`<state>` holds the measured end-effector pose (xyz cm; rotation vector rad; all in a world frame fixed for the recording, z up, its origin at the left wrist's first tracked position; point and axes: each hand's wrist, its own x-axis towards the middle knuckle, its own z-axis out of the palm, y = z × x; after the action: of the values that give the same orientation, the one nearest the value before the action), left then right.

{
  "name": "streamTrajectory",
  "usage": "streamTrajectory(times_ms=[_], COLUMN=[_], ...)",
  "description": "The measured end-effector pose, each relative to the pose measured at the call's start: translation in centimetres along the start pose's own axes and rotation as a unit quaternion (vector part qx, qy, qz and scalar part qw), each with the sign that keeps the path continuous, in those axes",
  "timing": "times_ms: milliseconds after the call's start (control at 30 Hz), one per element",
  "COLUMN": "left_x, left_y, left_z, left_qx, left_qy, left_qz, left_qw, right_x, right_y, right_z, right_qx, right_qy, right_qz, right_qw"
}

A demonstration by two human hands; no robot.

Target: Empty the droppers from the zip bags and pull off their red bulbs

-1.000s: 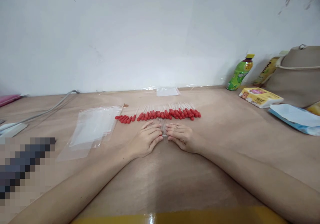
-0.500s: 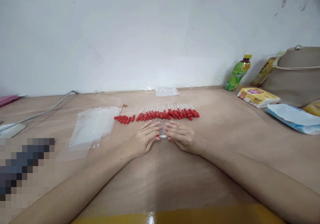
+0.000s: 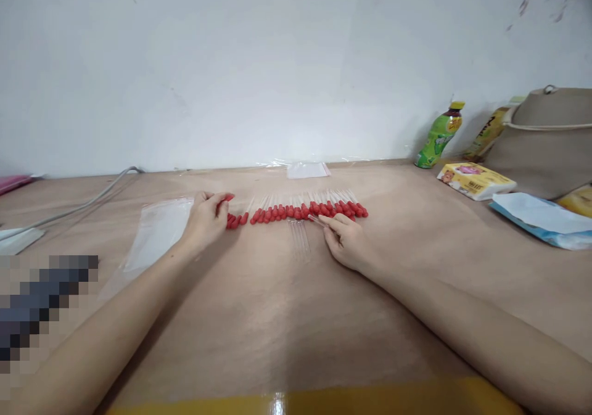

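A row of red-tipped droppers (image 3: 287,212) with thin clear stems lies across the middle of the brown table. My left hand (image 3: 209,216) is at the row's left end, its fingers closed on a red dropper bulb (image 3: 228,197). Just in front of the row, my right hand (image 3: 342,236) pinches a thin clear tube (image 3: 316,219). Several clear tubes (image 3: 299,240) lie side by side on the table, left of my right hand. Under and beside my left forearm are clear plastic bags (image 3: 157,233).
A small white bag (image 3: 308,169) lies near the wall. On the right stand a green bottle (image 3: 439,136), a yellow tissue pack (image 3: 474,180), a blue and white packet (image 3: 546,217) and a grey bag (image 3: 541,143). A cable (image 3: 87,205) runs along the left.
My hands have moved apart from the clear tubes. My left hand went left and took hold of a red bulb; my right hand lifted slightly and now pinches a clear tube.
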<state>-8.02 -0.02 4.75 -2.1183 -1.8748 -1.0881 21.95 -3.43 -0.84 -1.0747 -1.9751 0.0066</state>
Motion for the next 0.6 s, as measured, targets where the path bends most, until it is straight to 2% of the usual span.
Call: streamTrajectory(times_ms=[133,300,367,500,600], left_x=[0.3,0.1,0.0,-0.4,-0.9], left_y=[-1.4,-1.9,-1.9,-1.2,-0.3], left_z=[-0.6,-0.5,-0.3,0.3,0.9], left_qx=[0.036,0.068,0.081,0.116,0.135], left_qy=[-0.070,-0.094,-0.084,-0.043,-0.055], left_qz=[-0.065,-0.080,-0.060,0.020,0.064], left_qw=[0.995,0.990,0.991,0.992,0.987], right_x=[-0.1,-0.1,0.0,0.0,0.0], right_y=[0.2,-0.1,-0.4,-1.1,-1.5], right_z=[0.0,0.0,-0.1,-0.2,-0.4], right_qx=[-0.002,-0.030,-0.035,-0.042,-0.052], right_qy=[-0.037,-0.047,-0.049,-0.069,-0.085], right_qz=[0.007,-0.017,-0.032,-0.055,-0.061], right_qw=[0.999,0.998,0.998,0.995,0.993])
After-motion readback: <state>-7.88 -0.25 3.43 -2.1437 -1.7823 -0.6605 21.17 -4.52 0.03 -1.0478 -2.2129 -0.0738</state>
